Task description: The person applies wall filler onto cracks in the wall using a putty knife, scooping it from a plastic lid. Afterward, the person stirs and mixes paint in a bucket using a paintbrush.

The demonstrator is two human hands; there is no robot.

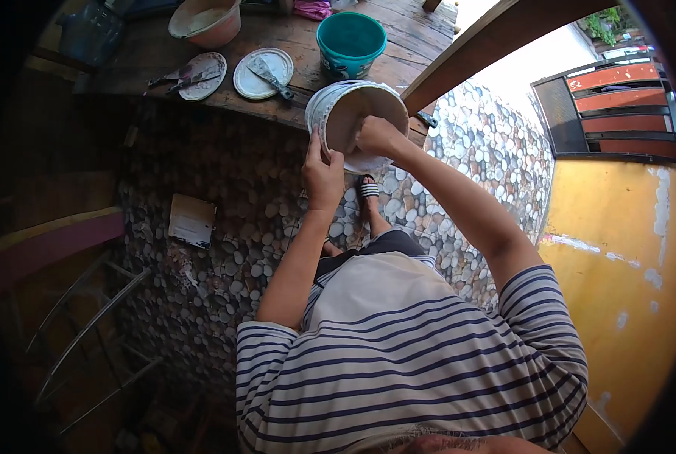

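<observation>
A white bucket is tipped toward me at the edge of the wooden table, with greyish-brown residue coating its inside. My left hand grips the bucket's near left rim. Inside the bucket's mouth is my right hand, its fingers curled together; whatever it may hold is too hidden to name. Behind the bucket stands a teal bucket. To the left, a putty knife lies on a round white lid, and a second smeared lid carries more scrapers.
A reddish basin sits at the table's back left. A wooden post slants beside the bucket on the right. On the pebble-patterned floor lies a whitish square container. Metal rails stand at the left, a yellow wall at the right.
</observation>
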